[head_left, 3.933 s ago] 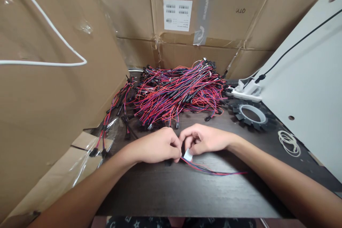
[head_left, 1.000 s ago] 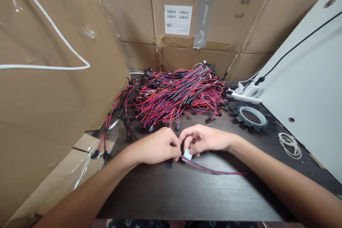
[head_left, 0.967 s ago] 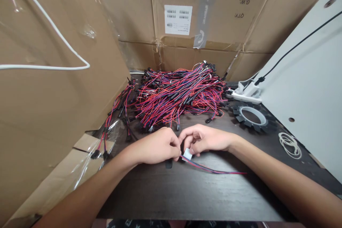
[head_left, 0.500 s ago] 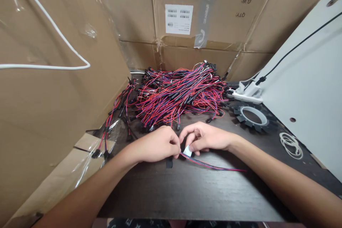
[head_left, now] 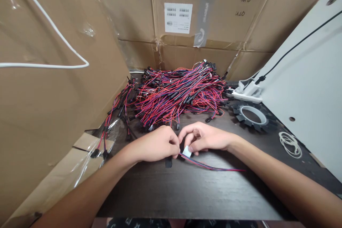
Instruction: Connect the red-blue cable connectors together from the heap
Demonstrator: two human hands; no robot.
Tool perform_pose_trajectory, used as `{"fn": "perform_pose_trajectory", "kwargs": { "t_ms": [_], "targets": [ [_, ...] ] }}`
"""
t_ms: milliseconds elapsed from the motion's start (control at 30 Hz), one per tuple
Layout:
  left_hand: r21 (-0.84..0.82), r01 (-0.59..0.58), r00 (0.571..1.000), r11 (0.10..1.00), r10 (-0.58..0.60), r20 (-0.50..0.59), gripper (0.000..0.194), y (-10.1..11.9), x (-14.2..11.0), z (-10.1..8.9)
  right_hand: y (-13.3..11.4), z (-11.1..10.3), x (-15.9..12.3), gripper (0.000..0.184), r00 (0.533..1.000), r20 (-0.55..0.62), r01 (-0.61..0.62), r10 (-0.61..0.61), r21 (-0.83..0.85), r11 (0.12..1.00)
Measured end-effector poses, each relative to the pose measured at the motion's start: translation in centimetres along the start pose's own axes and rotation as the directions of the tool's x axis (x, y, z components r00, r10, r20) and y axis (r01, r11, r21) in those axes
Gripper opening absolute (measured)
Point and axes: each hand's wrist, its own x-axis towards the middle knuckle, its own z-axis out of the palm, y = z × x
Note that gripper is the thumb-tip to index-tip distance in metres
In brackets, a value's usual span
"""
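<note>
Pinching together at the middle of the dark table (head_left: 187,192), both hands meet over one thin red-and-blue wire (head_left: 213,167). Left hand (head_left: 155,146) curled into a loose fist, fingertips closed on the wire's near end; what sits between them is hidden by the knuckles. Right hand (head_left: 205,138) thumb and forefinger clamped on a small white tag (head_left: 187,151) at the same end of the wire. Whether the tag is stuck round the wire or only pressed against it cannot be told. A small black piece (head_left: 168,162) lies on the table just below the left fingertips, touching or nearly so; too small to identify.

Wire runs from the pinch out to the right along the table, under the right wrist side, loose end lying free.

Beyond the hands, well back from the pinch: a big heap of red, blue and black wires (head_left: 179,94) with black connectors, some spilling leftward toward a sheet of clear plastic (head_left: 107,131). Right of the heap, a black toothed ring (head_left: 251,115) with a pale inner rim, and a white plug block (head_left: 247,92) behind it with a black cable (head_left: 294,47) running up a white panel (head_left: 307,89). Rubber bands (head_left: 290,144) lie near the right forearm. Cardboard boxes (head_left: 187,14) wall in the back and left; printed lettering on the rear box reads upside down. Both forearms are cut off by the lower edge.
</note>
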Motion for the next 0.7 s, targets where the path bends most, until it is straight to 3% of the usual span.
{"fn": "perform_pose_trajectory", "kwargs": {
  "t_ms": [700],
  "targets": [
    [-0.009,0.026,0.999,1.0,-0.026,-0.023,0.022,0.05,0.02,0.07,0.19,-0.16,-0.1,0.04,0.999,0.046,0.011,-0.011,0.019,1.0]
  ]
}}
